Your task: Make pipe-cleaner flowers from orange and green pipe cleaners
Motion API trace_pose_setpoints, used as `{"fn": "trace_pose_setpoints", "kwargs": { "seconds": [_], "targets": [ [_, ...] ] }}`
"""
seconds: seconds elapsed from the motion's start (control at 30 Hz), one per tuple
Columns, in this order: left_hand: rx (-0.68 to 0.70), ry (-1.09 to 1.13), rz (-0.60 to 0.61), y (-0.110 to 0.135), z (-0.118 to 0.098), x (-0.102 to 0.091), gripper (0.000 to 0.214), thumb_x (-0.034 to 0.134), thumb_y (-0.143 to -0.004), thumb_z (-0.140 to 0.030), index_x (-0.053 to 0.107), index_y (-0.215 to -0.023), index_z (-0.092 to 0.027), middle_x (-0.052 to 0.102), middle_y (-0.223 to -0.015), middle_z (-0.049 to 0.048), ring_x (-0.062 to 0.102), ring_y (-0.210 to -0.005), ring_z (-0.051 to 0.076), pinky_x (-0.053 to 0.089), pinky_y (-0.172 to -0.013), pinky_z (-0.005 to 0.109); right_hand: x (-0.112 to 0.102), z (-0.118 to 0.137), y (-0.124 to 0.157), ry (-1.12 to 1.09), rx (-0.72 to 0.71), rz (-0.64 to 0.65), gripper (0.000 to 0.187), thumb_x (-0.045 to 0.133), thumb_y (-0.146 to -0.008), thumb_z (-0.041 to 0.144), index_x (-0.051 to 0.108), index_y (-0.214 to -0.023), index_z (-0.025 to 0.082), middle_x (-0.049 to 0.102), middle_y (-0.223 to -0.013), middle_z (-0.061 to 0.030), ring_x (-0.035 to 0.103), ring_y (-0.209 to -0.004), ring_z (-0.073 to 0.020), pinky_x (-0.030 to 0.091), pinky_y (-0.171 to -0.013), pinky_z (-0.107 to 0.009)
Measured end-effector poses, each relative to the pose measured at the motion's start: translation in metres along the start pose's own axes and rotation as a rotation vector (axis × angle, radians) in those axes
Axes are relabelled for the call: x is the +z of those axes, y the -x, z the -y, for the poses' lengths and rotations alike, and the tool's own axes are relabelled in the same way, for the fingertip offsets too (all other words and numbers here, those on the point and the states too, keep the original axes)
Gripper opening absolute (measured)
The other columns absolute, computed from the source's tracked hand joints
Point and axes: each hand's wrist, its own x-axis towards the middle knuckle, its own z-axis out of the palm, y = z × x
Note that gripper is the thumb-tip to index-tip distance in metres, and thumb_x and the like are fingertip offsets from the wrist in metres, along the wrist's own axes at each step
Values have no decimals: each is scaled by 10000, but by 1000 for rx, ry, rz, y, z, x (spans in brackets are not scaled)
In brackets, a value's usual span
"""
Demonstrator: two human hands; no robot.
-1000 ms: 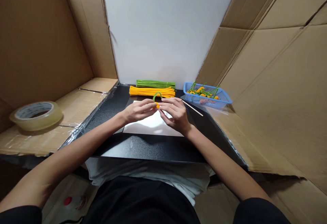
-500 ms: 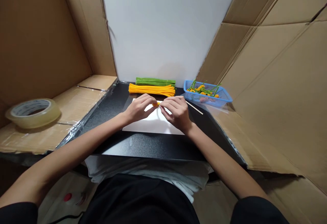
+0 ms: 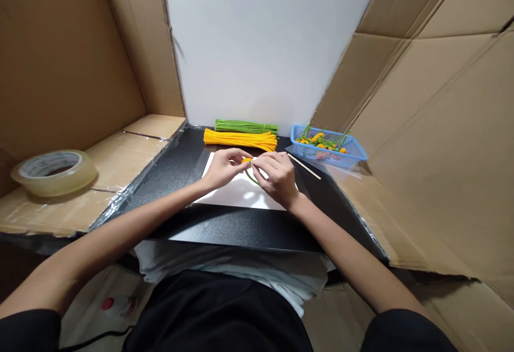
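My left hand (image 3: 223, 169) and my right hand (image 3: 274, 176) meet above a white sheet (image 3: 236, 191) on the black table (image 3: 225, 226). Both pinch a small piece made of an orange pipe cleaner (image 3: 246, 160) with a green stem (image 3: 251, 176) that hangs down between the hands. The fingers of both hands are closed around it. Behind the hands lie a bundle of orange pipe cleaners (image 3: 240, 139) and a bundle of green pipe cleaners (image 3: 246, 126).
A blue basket (image 3: 349, 151) with several finished orange-and-green pieces stands at the back right. A thin wooden stick (image 3: 305, 167) lies beside it. A roll of clear tape (image 3: 54, 172) rests on the cardboard at the left. Cardboard walls enclose both sides.
The green stem, which arched up above the fingers a second ago, now hangs below the hands. Both hands stayed together over the white sheet, turning the piece.
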Motion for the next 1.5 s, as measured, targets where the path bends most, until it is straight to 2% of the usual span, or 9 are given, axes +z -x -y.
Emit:
{"fn": "trace_pose_setpoints", "kwargs": {
  "seconds": [0.13, 0.3, 0.5, 0.63, 0.73, 0.87, 1.07, 1.23, 1.5],
  "targets": [
    [-284, 368, 167, -6, 7, -1, 405, 890, -658, -411, 754, -911, -126, 737, -821, 72, 674, -745, 168, 564, -714, 316, 4, -4, 2, 16, 37, 9, 123, 609, -955, 191, 707, -881, 194, 761, -847, -43, 659, -858, -205, 390, -761, -378],
    [-340, 513, 232, -5, 16, 3, 415, 800, -770, -522, 720, -941, -152, 690, -898, 58, 621, -771, 135, 514, -650, 248, 8, -5, 5, -12, 59, -26, 121, 625, -943, 185, 710, -858, 203, 756, -823, -31, 650, -850, -205, 401, -760, -369],
    [-459, 584, 343, 5, 14, 13, 519, 667, -829, -660, 582, -735, -157, 537, -597, 10, 411, -494, 88, 223, -432, 192, 10, 2, 4, -113, 120, 10, 95, 664, -932, 223, 746, -884, 230, 725, -844, -41, 608, -868, -211, 419, -766, -360],
    [-550, 661, 228, 5, 19, 15, 556, 682, -779, -703, 520, -675, -182, 475, -532, -19, 380, -435, 82, 198, -410, 211, 10, 3, 3, -219, 103, 47, 101, 680, -930, 224, 774, -902, 249, 705, -840, -44, 605, -861, -208, 450, -774, -357],
    [-487, 670, 83, 3, 24, 16, 563, 758, -737, -657, 492, -610, -177, 455, -537, -32, 432, -477, 79, 292, -439, 208, 10, 5, 1, -401, 174, 70, 117, 683, -935, 252, 784, -875, 251, 714, -853, -49, 620, -854, -201, 491, -777, -350],
    [-343, 651, -34, 5, 23, 18, 578, 809, -714, -616, 460, -598, -171, 419, -528, -63, 407, -454, 51, 307, -445, 196, 11, 6, -1, -651, 409, 128, 223, 707, -918, 402, 774, -813, 217, 747, -805, -45, 644, -760, -177, 489, -701, -319],
    [-325, 529, 11, 7, 13, 16, 607, 698, -734, -768, 611, -743, -167, 519, -500, -41, 453, -398, 74, 258, -388, 194, 16, -1, -1, -987, 798, 253, 414, 801, -753, 581, 743, -755, 171, 742, -735, -55, 659, -649, -170, 485, -615, -293],
    [-408, 563, 118, 4, 11, 13, 700, 697, -694, -806, 497, -505, -162, 399, -392, -40, 358, -338, 51, 192, -384, 207, 14, 0, -3, -953, 713, 363, 368, 766, -800, 534, 759, -767, 167, 743, -726, -47, 648, -657, -159, 455, -631, -282],
    [-538, 654, 50, 1, 18, 15, 626, 724, -799, -610, 451, -444, -172, 302, -342, -56, 301, -337, 43, 245, -420, 213, 9, 6, -8, -834, 579, 440, 255, 682, -888, 377, 766, -772, 166, 721, -669, -16, 580, -590, -115, 408, -595, -242]
  ]
}}
